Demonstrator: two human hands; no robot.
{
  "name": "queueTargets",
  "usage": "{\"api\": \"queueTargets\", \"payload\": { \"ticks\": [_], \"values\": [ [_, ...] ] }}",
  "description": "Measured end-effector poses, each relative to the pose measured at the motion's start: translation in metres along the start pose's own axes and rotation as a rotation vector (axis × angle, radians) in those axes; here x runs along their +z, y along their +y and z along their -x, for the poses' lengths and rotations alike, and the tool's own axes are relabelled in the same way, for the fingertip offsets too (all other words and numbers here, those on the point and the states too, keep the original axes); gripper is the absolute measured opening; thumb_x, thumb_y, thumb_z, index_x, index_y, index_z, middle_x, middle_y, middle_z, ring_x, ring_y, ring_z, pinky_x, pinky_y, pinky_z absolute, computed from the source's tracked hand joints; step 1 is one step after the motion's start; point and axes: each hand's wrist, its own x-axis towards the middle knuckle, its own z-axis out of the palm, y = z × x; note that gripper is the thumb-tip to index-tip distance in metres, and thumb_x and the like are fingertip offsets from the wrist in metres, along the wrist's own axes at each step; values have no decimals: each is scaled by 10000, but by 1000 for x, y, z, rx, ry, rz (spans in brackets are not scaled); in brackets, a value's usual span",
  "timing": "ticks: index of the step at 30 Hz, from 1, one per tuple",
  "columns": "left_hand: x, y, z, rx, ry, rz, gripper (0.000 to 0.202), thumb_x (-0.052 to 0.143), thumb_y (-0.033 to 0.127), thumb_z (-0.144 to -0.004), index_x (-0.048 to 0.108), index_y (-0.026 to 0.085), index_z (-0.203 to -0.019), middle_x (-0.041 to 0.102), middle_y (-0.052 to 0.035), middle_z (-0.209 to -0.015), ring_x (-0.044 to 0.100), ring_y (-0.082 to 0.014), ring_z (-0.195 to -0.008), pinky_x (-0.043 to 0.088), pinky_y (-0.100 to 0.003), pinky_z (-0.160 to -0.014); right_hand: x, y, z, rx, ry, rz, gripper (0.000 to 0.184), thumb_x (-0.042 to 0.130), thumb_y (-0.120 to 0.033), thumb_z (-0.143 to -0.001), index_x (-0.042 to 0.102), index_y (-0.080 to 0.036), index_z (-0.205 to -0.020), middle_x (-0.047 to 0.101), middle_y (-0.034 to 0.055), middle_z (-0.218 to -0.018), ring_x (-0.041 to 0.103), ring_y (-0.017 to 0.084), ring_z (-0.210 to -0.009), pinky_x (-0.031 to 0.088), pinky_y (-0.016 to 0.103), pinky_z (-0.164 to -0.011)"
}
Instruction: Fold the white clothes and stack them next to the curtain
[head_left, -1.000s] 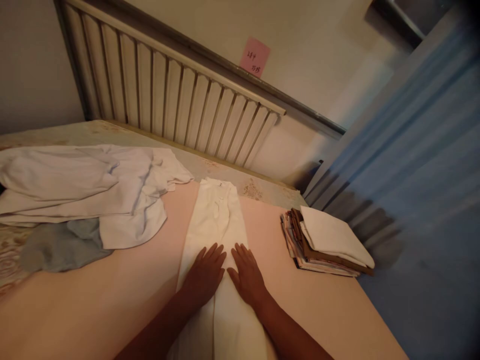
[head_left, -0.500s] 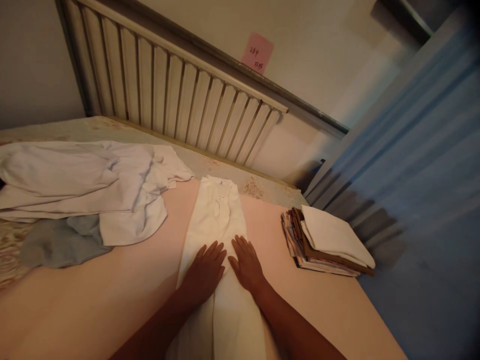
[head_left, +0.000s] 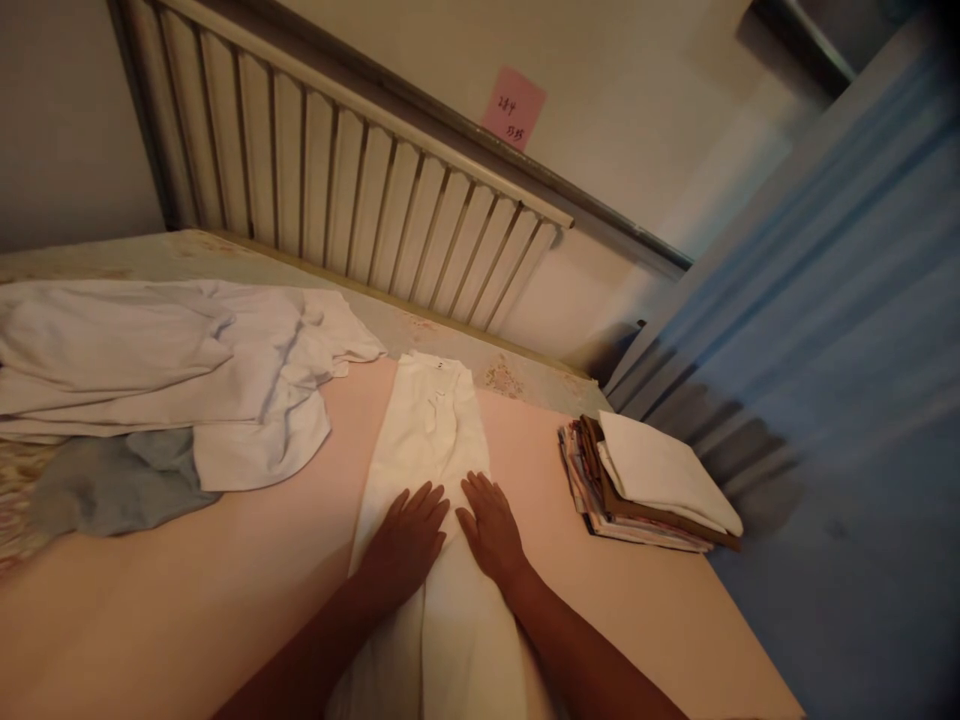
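Note:
A long cream-white garment (head_left: 431, 445) lies lengthwise in front of me on the pink sheet, narrow and flat, with a small dark label at its far end. Whether it is trousers or a top I cannot tell for sure. My left hand (head_left: 405, 540) rests palm down on its left half, fingers stretched out and pointing away from me. Beside it, my right hand (head_left: 489, 525) lies flat on the right half, the thumb slightly apart. Neither hand grips the cloth. The near end of the garment runs out of view between my forearms.
Rumpled white clothes (head_left: 150, 350) and a grey cloth (head_left: 120, 485) lie at the left. To the right is a folded clothes stack (head_left: 660, 480) on the pink sheet (head_left: 247, 610). A blue curtain (head_left: 847, 400) hangs at the right, a radiator (head_left: 360, 190) behind.
The view has shifted very slightly. Both hands stay flat on the garment in almost the same place, and the cloth looks unchanged.

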Motion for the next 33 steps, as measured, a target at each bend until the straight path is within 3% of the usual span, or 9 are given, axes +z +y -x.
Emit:
{"api": "queueTargets", "payload": {
  "ticks": [33],
  "values": [
    [2, -4, -1, 19, 1, 40, 386, 372, 258, -929, 537, 246, -1278, 554, -43, -1381, 438, -210, -1327, 306, -429, -1102, 0, 0, -1, 53, 30, -73, 391, 420, -281, -961, 537, -215, -1327, 535, 65, -1387, 417, 208, -1346, 327, 476, -1127]
  ]
}}
